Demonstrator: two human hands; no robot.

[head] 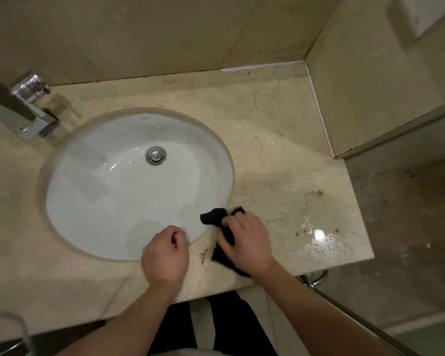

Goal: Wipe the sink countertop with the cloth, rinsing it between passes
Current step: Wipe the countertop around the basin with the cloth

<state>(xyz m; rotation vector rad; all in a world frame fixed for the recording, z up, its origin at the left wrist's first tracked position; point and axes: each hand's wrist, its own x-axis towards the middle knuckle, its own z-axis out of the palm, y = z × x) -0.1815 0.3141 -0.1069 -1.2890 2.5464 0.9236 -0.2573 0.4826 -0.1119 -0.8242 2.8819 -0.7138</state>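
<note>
A black cloth point(213, 217) lies on the beige marble countertop point(280, 155) just right of the sink's front rim, and my right hand point(249, 242) presses down on it, gripping it. One end of the cloth pokes out past my fingers toward the basin. My left hand point(165, 255) rests as a loose fist on the front rim of the white oval sink point(129, 201), holding nothing. Wet, shiny patches and brown spots point(316, 193) mark the countertop to the right of the cloth.
A chrome faucet point(28, 109) stands at the back left of the sink, with no water running. The drain point(155, 155) sits in the basin's middle. A wall meets the countertop at the back and right. A glass panel point(409, 227) borders the right edge.
</note>
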